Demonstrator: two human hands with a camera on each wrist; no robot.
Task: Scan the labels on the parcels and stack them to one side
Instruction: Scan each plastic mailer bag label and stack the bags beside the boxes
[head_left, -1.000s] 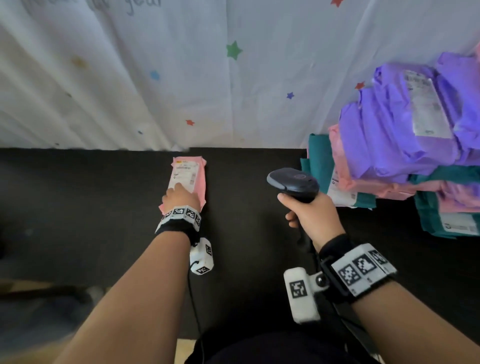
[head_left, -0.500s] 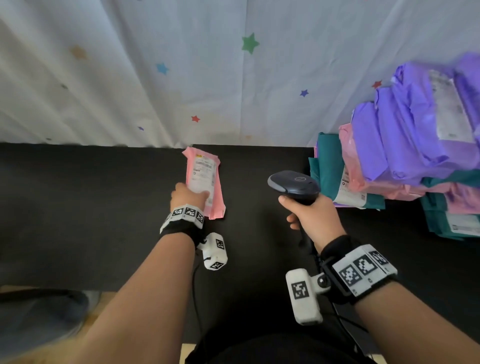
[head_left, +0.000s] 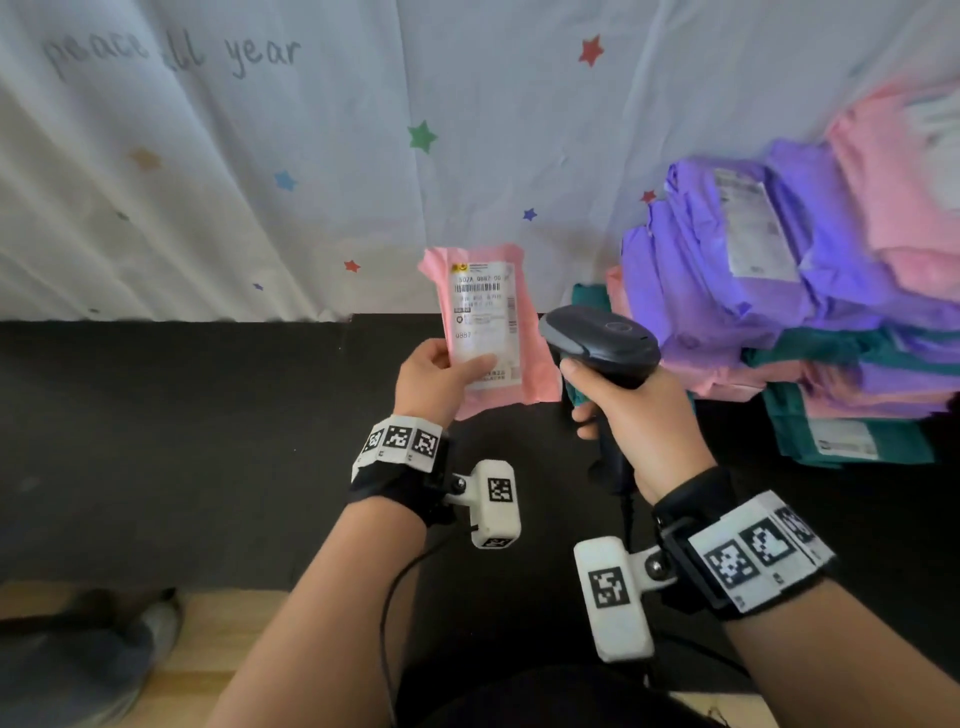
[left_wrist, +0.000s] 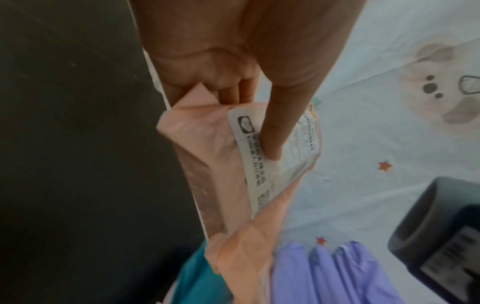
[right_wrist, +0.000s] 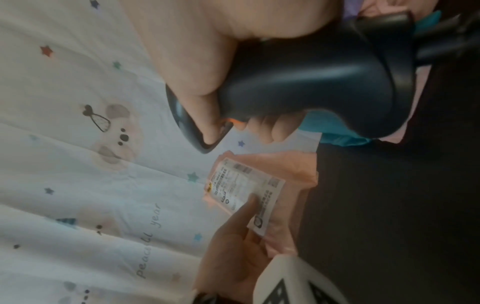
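A pink parcel (head_left: 530, 332) with a white shipping label (head_left: 480, 317) is lifted upright above the black table. My left hand (head_left: 441, 376) grips its lower left part, thumb pressed on the label (left_wrist: 275, 164), the other fingers behind. My right hand (head_left: 631, 421) grips the handle of a dark barcode scanner (head_left: 597, 340), whose head sits just right of the parcel. In the right wrist view the scanner (right_wrist: 311, 82) hangs above the parcel (right_wrist: 291, 185) and its label (right_wrist: 244, 189).
A tall pile of purple, pink and teal parcels (head_left: 810, 312) fills the right side of the black table (head_left: 182, 441). A white star-printed sheet (head_left: 311, 156) hangs behind. The table's front edge and a wooden floor (head_left: 218, 634) lie at lower left.
My left hand has lifted the pink parcel off the table and brought it right and up, label facing me, beside the scanner. The right hand stayed about where it was.
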